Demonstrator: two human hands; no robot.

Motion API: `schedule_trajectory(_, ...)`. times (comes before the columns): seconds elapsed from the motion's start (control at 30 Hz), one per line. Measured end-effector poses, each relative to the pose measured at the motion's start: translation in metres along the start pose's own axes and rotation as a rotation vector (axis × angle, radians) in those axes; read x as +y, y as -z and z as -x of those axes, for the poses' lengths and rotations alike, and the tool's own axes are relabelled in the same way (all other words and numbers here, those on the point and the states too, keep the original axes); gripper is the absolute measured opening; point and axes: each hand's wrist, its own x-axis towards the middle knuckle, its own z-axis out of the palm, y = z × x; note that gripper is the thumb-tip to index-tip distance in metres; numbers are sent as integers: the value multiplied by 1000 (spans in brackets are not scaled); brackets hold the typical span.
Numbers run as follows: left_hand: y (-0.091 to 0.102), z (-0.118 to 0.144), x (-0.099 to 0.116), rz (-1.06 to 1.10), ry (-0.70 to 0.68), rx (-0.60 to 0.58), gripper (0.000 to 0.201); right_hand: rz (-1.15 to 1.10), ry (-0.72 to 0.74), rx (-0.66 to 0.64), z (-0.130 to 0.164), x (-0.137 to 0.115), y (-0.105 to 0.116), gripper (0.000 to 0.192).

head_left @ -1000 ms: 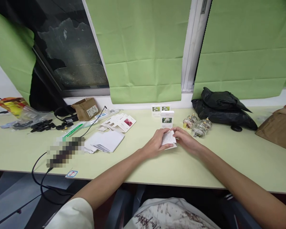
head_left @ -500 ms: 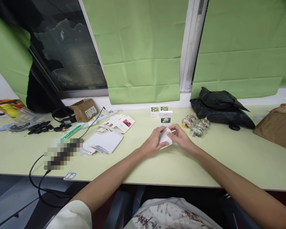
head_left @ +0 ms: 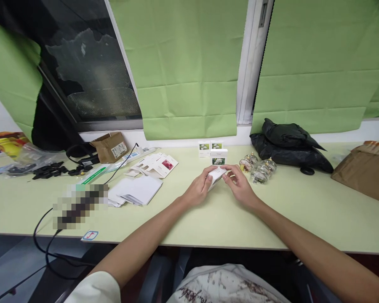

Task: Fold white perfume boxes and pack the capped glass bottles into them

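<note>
Grasping white carton [head_left: 216, 174] in left hand [head_left: 198, 188], pinching its right end with right hand [head_left: 241, 188], probably for steadiness, on near side of flower-picture box [head_left: 219, 155].

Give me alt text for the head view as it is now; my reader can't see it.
A left hand and right hand hold a small white box over a pale green table. Beyond stand three flower-picture boxes, with shiny round items to their right and flat cartons to their left.
</note>
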Motion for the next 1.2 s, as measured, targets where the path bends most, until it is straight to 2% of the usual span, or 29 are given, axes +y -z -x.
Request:
schedule_trajectory(0.17,2,-5,-7,-29,-5,159,44,65,39,-28,1,-3,1,39)
schedule_trajectory(0.37,6,-8,-18,-187,-7,317,33,108,11,-129,3,-1,-1,54)
schedule_trajectory(0.47,7,-8,-19,-193,1,317,34,120,-4,-182,4,1,-1,63)
schedule_trajectory(0.6,7,-7,-20,-168,35,263,29,118,-10,-220,4,3,0,69)
schedule_trajectory(0.67,9,-7,-22,-190,33,223,40,113,-12,-225,3,4,1,70)
schedule_trajectory(0.77,14,-8,-30,-240,40,186,43,110,-21,-195,1,8,1,68)
schedule_trajectory(0.83,19,-9,-38,-273,71,201,42,114,-49,-130,-1,15,1,66)
schedule_trajectory(1.07,38,-15,-69,-393,212,379,46,92,-180,43,-11,43,5,51)
schedule_trajectory(1.2,40,-18,-80,-423,246,401,59,128,-175,83,-14,49,6,46)
